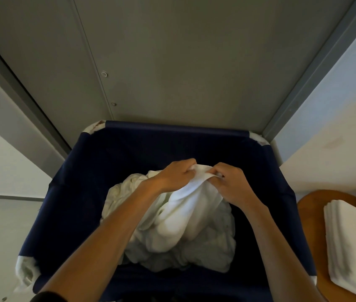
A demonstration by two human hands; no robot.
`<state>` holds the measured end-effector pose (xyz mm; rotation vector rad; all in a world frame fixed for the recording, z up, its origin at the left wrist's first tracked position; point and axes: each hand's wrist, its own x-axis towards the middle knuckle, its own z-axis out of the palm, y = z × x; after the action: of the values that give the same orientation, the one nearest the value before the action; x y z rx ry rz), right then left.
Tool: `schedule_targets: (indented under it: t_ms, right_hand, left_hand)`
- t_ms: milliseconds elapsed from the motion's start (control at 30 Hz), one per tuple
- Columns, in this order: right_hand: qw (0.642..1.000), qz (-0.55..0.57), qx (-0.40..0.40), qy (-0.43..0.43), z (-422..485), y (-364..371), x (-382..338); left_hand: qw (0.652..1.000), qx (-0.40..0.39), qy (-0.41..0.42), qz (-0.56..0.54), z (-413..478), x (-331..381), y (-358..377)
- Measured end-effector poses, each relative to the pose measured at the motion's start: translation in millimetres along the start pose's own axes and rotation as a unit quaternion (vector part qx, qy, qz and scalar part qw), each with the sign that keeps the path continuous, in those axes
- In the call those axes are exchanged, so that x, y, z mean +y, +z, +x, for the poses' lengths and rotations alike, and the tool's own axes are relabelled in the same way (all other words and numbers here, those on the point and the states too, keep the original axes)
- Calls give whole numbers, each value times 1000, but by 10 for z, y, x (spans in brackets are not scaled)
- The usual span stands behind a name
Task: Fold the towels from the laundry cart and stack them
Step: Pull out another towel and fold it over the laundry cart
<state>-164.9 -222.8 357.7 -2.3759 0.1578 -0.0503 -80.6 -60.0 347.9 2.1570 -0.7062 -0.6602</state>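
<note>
A dark blue laundry cart (172, 128) fills the lower middle of the view. Inside it lies a heap of crumpled white towels (212, 243). One white towel (185, 212) is lifted from the heap by its top edge. My left hand (176, 174) and my right hand (230, 182) both pinch that edge, close together above the cart's middle. The towel hangs down bunched between my forearms. A stack of folded white towels (351, 245) lies at the right on a round wooden table (310, 210).
Behind the cart stands a grey metal door or panel (172, 62) with a frame on each side. White walls flank it left and right. The wooden table stands right beside the cart's right rim.
</note>
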Motion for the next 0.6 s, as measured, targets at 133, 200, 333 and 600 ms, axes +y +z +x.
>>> schedule_targets:
  t_ms: [133, 200, 333, 600]
  right_hand:
    - [999, 26, -20, 22, 11, -14, -37]
    - [999, 28, -10, 30, 8, -10, -48]
    - [999, 37, 21, 31, -13, -12, -70]
    - [998, 65, 9, 0, -58, -94, -50]
  left_hand:
    - [999, 30, 30, 7, -26, -36, 34]
    - [996, 67, 53, -7, -54, -44, 63]
    - [993, 66, 97, -4, -95, -29, 131]
    - [989, 69, 93, 92, -65, -38, 191]
